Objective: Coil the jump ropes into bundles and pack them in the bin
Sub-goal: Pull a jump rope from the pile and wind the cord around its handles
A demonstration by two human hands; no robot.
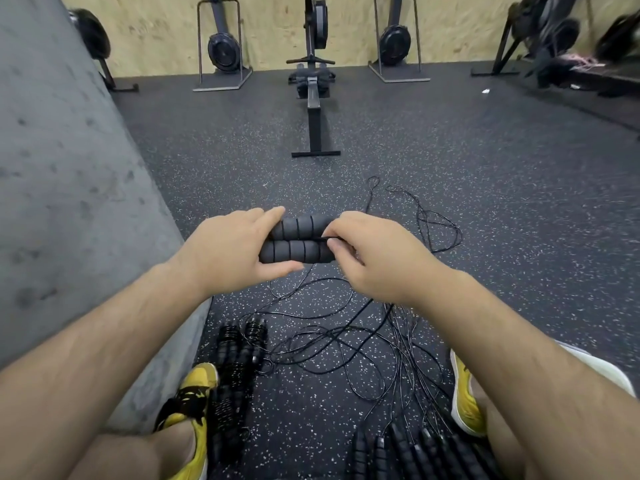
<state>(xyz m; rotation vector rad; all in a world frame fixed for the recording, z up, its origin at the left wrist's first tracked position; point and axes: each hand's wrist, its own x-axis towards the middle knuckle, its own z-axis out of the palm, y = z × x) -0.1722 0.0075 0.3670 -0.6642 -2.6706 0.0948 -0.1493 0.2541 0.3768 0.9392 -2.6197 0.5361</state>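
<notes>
A person sits on a speckled gym floor [450,168], seen from their own head, arms stretched forward. The left hand [228,247] grips the left end of two black foam handles [298,240], held level and side by side, fingers over the top and thumb beneath. The right hand [374,258] pinches the thin black cord [329,334] where it leaves the handles' right end; the rest of the cord lies in loose tangled loops on the floor between the legs.

The step in hand looks like the start of a coil: handles paired, cord not yet wound. Next, the right hand probably needs to draw the slack free of the tangle and wrap it evenly.

Counted: two handles in hand and two yellow shoes [194,403]. By the left shoe lies a heap of wound ropes [235,362], at least two, the exact number unclear. At lower right is a row of more handles [415,452], too cropped to count. Three rowing machines [311,98] stand at the far wall. No bin is clearly in view
</notes>
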